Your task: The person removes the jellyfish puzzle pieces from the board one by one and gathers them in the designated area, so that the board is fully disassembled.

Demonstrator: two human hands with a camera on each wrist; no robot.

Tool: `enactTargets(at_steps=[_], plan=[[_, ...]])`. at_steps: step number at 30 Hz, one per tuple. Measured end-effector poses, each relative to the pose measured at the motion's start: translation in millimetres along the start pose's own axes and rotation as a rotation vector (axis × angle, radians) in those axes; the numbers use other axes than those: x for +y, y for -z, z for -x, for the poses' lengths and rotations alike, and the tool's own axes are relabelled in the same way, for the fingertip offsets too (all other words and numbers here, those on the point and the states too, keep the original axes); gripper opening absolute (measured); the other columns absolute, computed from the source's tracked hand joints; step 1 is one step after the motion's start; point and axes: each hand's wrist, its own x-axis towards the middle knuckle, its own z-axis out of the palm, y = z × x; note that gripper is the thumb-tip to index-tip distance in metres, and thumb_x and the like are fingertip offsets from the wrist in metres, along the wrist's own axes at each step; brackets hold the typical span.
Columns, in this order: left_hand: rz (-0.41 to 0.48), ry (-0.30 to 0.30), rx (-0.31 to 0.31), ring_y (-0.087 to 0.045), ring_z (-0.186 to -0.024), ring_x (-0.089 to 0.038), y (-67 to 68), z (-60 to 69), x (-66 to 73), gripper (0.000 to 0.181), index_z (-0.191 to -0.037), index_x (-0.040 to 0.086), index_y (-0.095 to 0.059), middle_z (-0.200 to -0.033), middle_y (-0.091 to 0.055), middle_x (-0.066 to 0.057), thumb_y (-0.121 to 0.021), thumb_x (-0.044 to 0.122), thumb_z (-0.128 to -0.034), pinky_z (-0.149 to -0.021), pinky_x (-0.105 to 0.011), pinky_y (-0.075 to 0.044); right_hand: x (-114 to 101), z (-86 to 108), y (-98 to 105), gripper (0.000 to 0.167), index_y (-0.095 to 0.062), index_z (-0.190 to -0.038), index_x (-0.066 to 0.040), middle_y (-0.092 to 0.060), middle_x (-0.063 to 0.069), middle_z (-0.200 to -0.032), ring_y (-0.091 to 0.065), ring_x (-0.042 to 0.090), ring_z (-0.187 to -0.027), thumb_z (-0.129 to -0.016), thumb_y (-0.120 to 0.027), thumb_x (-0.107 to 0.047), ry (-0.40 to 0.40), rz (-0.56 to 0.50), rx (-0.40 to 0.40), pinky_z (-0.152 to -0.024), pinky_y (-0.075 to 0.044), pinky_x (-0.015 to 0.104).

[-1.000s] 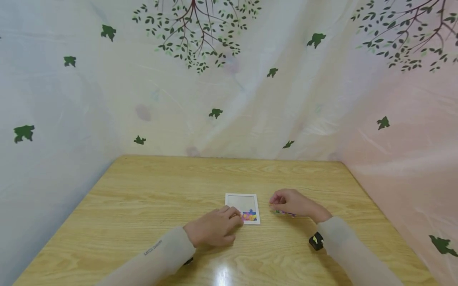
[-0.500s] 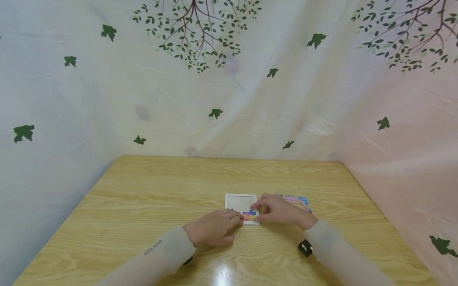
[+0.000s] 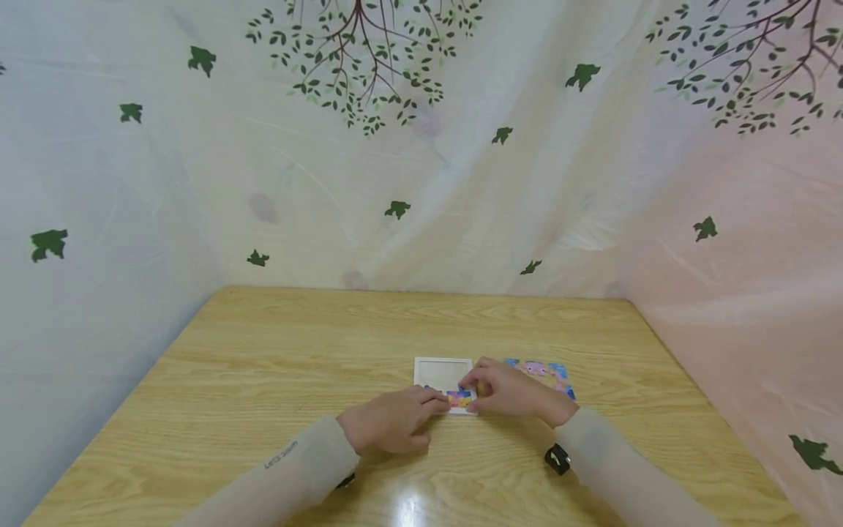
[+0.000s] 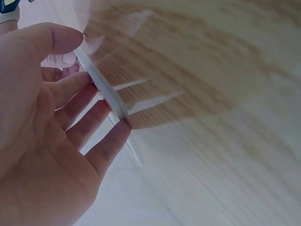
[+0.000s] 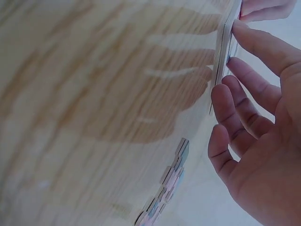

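Observation:
A small white puzzle frame (image 3: 443, 359) lies flat on the table, its upper part bare. Colourful jigsaw pieces (image 3: 459, 399) fill part of its bottom row. My left hand (image 3: 393, 419) rests its fingertips on the frame's near left side and hides that corner. In the left wrist view those fingers touch the frame's edge (image 4: 106, 89). My right hand (image 3: 516, 394) sets thumb and index finger at the frame's right side, by the corner pieces. Slightly bent, its other fingers hang loose in the right wrist view, beside the frame's edge (image 5: 225, 42).
Several joined or closely laid jigsaw pieces (image 3: 535, 368), pink and blue, lie right of the frame, partly behind the right hand. The wooden table (image 3: 296, 337) is surrounded by pale curtains (image 3: 316, 183) printed with leaves. A small dark device (image 3: 557, 459) sits under the right wrist.
My right hand has moved left from the loose pieces to the frame's right side, uncovering more of those pieces. The left hand has stayed almost still at the frame.

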Motion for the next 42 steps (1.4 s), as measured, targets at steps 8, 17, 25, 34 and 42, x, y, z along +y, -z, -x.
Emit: enactTargets(at_steps=[8,17,25,34,42], plan=[[-0.017,0.003,0.011,-0.049,-0.137,-0.019,1.2,0.1,1.1,0.053,-0.145,0.007,-0.055,-0.148,-0.052,-0.004,-0.063,0.017,-0.0938,-0.114,-0.030,-0.040,2,-2.0,-2,0.032,-0.065,-0.118,-0.006,-0.059,0.002,-0.101,-0.052,0.008,-0.077,-0.092,-0.079,-0.020,0.048,-0.043,0.000,-0.071,-0.048,0.026],[-0.019,0.011,0.004,-0.048,-0.138,-0.019,-0.9,-0.6,0.2,0.054,-0.146,0.007,-0.054,-0.149,-0.052,-0.004,-0.063,0.019,-0.0946,-0.114,-0.031,-0.040,1,-4.2,-4,0.026,-0.053,-0.108,-0.012,-0.065,0.002,-0.100,-0.060,0.007,-0.078,-0.094,-0.075,-0.012,0.096,-0.137,-0.029,-0.072,-0.052,0.026],[-0.031,0.018,-0.009,-0.047,-0.139,-0.020,-0.2,0.0,0.1,0.052,-0.148,0.008,-0.053,-0.150,-0.051,-0.004,-0.063,0.027,-0.0998,-0.115,-0.032,-0.039,-2,-2.7,-2,0.023,-0.049,-0.110,-0.013,-0.069,-0.002,-0.083,-0.058,0.008,-0.069,-0.099,-0.069,-0.016,0.081,-0.148,-0.033,-0.063,-0.048,0.025],[-0.033,0.019,0.003,-0.046,-0.141,-0.020,-1.1,1.9,0.9,0.056,-0.150,0.010,-0.051,-0.154,-0.048,-0.003,-0.063,0.035,-0.1013,-0.115,-0.033,-0.039,12,11.6,15,0.023,-0.049,-0.112,-0.012,-0.068,0.002,-0.083,-0.056,0.010,-0.068,-0.101,-0.067,-0.021,0.036,-0.180,-0.013,-0.061,-0.046,0.026],[-0.035,-0.001,0.020,-0.046,-0.141,-0.024,-2.3,2.6,2.6,0.057,-0.150,0.008,-0.050,-0.156,-0.046,-0.004,-0.063,0.034,-0.1014,-0.117,-0.035,-0.038,41,45.1,31,0.020,-0.054,-0.114,-0.008,-0.060,-0.002,-0.076,-0.046,0.005,-0.063,-0.102,-0.065,-0.019,0.023,-0.194,0.026,-0.057,-0.039,0.021]])
